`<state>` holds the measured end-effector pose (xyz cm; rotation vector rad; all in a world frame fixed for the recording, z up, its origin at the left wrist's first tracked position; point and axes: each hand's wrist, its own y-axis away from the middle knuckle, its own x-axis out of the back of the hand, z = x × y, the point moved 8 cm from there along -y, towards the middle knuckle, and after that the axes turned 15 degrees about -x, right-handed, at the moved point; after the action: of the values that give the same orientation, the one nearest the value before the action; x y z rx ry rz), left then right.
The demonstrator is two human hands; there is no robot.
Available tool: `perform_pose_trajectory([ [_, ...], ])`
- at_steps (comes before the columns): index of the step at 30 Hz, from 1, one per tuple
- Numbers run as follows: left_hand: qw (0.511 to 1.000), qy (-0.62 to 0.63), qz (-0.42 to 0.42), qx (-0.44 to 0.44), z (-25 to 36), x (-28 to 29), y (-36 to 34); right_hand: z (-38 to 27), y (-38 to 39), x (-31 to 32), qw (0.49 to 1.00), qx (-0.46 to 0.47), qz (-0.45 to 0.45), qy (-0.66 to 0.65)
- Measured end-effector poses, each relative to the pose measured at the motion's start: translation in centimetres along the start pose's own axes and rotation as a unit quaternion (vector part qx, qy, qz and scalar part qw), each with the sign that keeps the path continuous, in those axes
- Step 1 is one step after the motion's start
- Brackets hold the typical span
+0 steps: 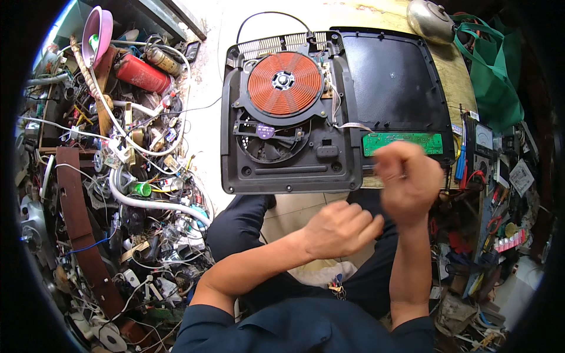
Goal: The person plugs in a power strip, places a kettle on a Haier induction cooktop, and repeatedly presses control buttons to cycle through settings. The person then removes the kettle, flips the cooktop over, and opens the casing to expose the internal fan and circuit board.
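An opened induction cooker base [291, 170] lies on the table in front of me, with its round copper coil [285, 84] and black fan [273, 144] exposed. To its right, the black cover panel [385, 82] lies inner side up. A green circuit board [406, 145] sits at that panel's near end, joined to the base by a flat white ribbon cable. My left hand [344, 229] is closed over my lap, knuckles up; whatever is in its fingers is hidden. My right hand [409, 182] hovers by the board's near edge, its fingers bent and smeared by motion.
A metal kettle [431, 22] and a green bag [491, 70] stand at the far right. Screwdrivers [461, 156] and an analog meter [484, 138] are beside the table's right edge. Heaped cables and parts, with a red fire extinguisher [141, 73], fill the left side.
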<state>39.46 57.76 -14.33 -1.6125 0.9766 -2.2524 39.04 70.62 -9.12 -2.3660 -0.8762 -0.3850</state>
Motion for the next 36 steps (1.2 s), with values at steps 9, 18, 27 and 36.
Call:
perform_pose_trajectory([
  [9, 0.946, 0.228, -0.216, 0.079, 2.1, -11.0, 2.9, -8.1, 4.4, -8.7, 0.955, 0.198, -0.166, -0.149],
  [18, 0.895, 0.209, -0.371, 0.130, 1.1, -15.6, 4.9, -6.0, 6.7, -11.6, 0.957, 0.144, -0.206, -0.148],
  [27, 0.904, 0.131, -0.397, 0.088, 0.6, -16.8, 3.9, -4.7, 5.3, -11.8, 0.959, 0.087, -0.232, -0.134],
  [36, 0.898, 0.164, -0.395, 0.101, 0.9, -16.9, 3.8, -4.4, 4.8, -11.6, 0.958, 0.056, -0.229, -0.163],
])
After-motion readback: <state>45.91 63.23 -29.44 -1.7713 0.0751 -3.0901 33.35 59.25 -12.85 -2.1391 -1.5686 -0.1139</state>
